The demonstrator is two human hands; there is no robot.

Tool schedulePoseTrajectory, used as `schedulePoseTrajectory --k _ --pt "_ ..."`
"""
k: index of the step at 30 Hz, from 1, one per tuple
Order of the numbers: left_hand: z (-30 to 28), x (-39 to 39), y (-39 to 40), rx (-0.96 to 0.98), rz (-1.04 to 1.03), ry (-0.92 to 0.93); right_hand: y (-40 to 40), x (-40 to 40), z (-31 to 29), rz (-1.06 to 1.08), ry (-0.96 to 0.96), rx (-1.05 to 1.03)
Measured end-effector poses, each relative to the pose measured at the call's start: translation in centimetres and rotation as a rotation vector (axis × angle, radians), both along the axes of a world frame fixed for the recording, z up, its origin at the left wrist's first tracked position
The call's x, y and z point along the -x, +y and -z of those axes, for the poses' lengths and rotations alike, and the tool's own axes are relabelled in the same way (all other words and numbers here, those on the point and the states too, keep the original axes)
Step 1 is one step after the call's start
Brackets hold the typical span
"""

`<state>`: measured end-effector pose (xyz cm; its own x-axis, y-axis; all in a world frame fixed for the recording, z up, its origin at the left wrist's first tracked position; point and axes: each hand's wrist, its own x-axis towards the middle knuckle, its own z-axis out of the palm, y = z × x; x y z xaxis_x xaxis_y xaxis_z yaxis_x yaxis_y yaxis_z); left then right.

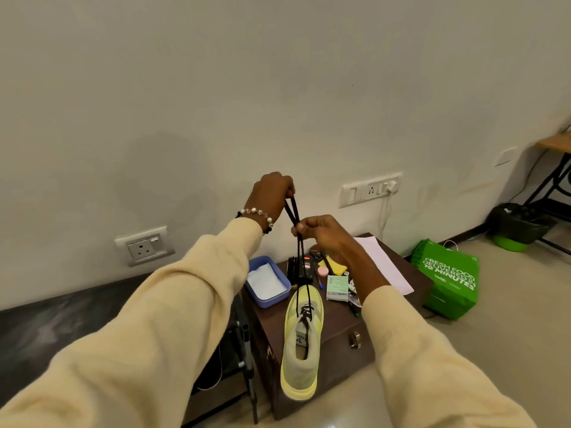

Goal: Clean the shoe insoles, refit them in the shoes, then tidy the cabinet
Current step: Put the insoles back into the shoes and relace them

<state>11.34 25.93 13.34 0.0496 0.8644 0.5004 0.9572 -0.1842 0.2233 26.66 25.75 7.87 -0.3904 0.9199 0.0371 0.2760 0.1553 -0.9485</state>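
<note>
Below the two raised hands, on the dark brown wooden cabinet whose top serves as a tabletop, lies the pale yellow knit sneaker with its thick foam sole. Its long axis runs away from the person, heel at the near edge and overhanging it slightly, toe toward the wall. From its eyelets the thin black cord laces rise steeply, drawn taut. The left hand is the higher and farther one, pinching the lace ends between curled fingers. The right hand sits lower and nearer the shoe, its fingers closed around both strands just under the left. So the shoe lies straight down and slightly toward the person from both hands, with the right hand closer to it. The upper looks soft and mesh-like, and the sole is smooth and rounded. A grey tongue label shows in the opening, but whether an insole lies inside I cannot tell. Just left of the toe stands a rounded blue plastic box with white contents. Right of it lies a small green-and-white cardboard packet, with small tins and a yellow cloth beyond. A green printed carrier bag stands on the floor to the right.
</note>
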Motion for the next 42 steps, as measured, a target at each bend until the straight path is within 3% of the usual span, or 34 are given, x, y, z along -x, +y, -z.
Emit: schedulePoseTrajectory --k 2,4,6,8,10,13,15,17,19,23,28,37,42 --pt "2.5 1.1 0.5 0.086 -0.111 -0.229 0.8 -0.3 -0.6 -0.014 -0.046 -0.021" --pt "5.7 1.5 0.0 0.264 -0.129 -0.631 1.7 -0.3 -1.1 -0.028 -0.111 -0.052" --pt "8.6 0.1 -1.1 0.465 -0.050 -1.088 2.3 -0.2 -1.5 -0.038 -0.270 -0.125" --pt "10.8 -2.1 -2.1 0.600 0.050 -1.429 2.8 -0.2 -1.8 -0.048 -0.459 -0.211" --pt "12.2 -3.8 -2.4 0.697 0.145 -1.592 3.3 -0.7 -2.0 -0.052 -0.570 -0.255" --pt "13.0 -5.0 -2.2 0.729 0.240 -1.646 3.8 -2.3 -1.8 -0.033 -0.594 -0.242" --pt "13.1 -5.0 -2.1 0.653 0.248 -1.614 3.9 -3.8 -1.1 0.004 -0.506 -0.186" --pt "13.2 -4.5 -1.6 0.603 0.254 -1.469 3.8 -5.0 0.3 0.073 -0.347 -0.079" --pt "12.9 -3.8 -0.9 0.550 0.228 -1.191 3.2 -5.4 2.4 0.152 -0.176 0.053" --pt "11.4 -2.7 0.1 0.519 0.199 -0.431 0.8 -4.4 8.7 0.354 0.199 0.405" --pt "10.4 -3.6 0.3 0.590 0.315 0.079 -1.5 -2.0 15.5 0.332 0.456 0.645" --pt "11.4 -2.1 0.7 0.624 0.257 0.122 -1.1 -0.9 15.9 0.169 0.270 0.567" --pt "15.6 -0.3 -0.9 0.546 0.071 0.039 0.2 -1.2 14.2 0.086 -0.045 0.428"
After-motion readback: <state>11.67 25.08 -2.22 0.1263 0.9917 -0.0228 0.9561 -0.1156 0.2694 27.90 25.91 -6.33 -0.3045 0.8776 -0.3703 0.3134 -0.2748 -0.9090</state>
